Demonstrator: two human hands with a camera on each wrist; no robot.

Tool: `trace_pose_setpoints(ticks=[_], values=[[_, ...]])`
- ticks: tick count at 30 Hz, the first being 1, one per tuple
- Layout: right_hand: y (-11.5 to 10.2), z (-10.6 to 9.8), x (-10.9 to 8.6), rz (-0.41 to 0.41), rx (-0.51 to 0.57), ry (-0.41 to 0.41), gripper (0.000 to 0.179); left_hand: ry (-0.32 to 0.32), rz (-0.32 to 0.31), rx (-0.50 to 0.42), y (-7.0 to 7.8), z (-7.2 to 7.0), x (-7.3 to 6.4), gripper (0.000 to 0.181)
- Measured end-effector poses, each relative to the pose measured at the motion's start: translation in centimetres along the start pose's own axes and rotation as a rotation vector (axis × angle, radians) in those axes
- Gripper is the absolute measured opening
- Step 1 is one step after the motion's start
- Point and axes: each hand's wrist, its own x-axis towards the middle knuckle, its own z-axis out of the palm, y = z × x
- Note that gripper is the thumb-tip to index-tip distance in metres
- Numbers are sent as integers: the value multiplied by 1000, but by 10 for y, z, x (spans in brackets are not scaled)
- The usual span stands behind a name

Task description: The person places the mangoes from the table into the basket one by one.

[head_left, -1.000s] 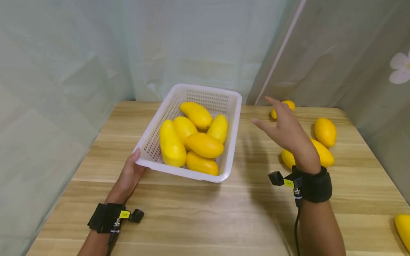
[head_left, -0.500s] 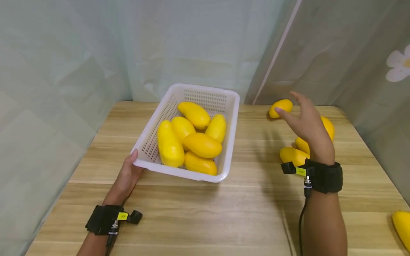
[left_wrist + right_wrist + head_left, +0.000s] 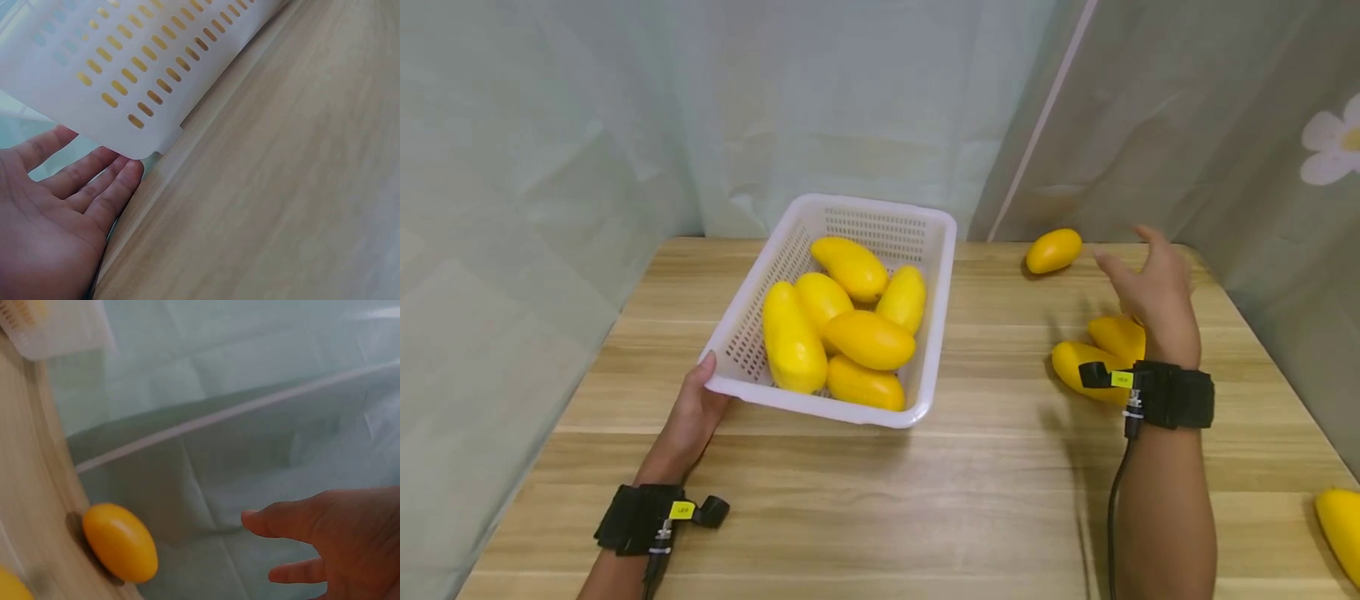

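Right hand (image 3: 1161,304) has shifted rightward from white basket (image 3: 820,407) toward loose mangoes (image 3: 1075,364), right of frame; thumb and fingers apart, nothing seen held. Basket, centre, holds six mangoes (image 3: 870,339); left hand (image 3: 691,412) pinches its lower-left rim. Reach seems underway.

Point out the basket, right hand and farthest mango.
Basket (image 3: 811,405): head view, front rim.
Right hand (image 3: 1161,296): head view, middle of the hand.
Farthest mango (image 3: 1054,251): head view, middle of its side.
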Motion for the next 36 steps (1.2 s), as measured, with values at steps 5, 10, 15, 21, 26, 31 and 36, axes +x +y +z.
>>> trace_pose_setpoints(ticks=[5,10,15,21,26,31,36], values=[[20,0,10,79,-51,61,86,-11,8,-5,2,1,-1,48],[38,4,19,95,-72,138,86,-14,17,-8,-1,0,0,47],[55,10,24,115,-67,205,85,-17,22,-18,-3,-1,0,48],[71,11,26,177,-48,138,87,-20,21,-17,-1,-1,1,48],[79,11,27,237,-15,80,91,-23,26,-20,1,1,2,48],[86,12,29,284,17,38,93,-17,20,-16,1,1,2,48],[90,13,30,281,53,32,90,-6,7,-16,0,0,1,48]])
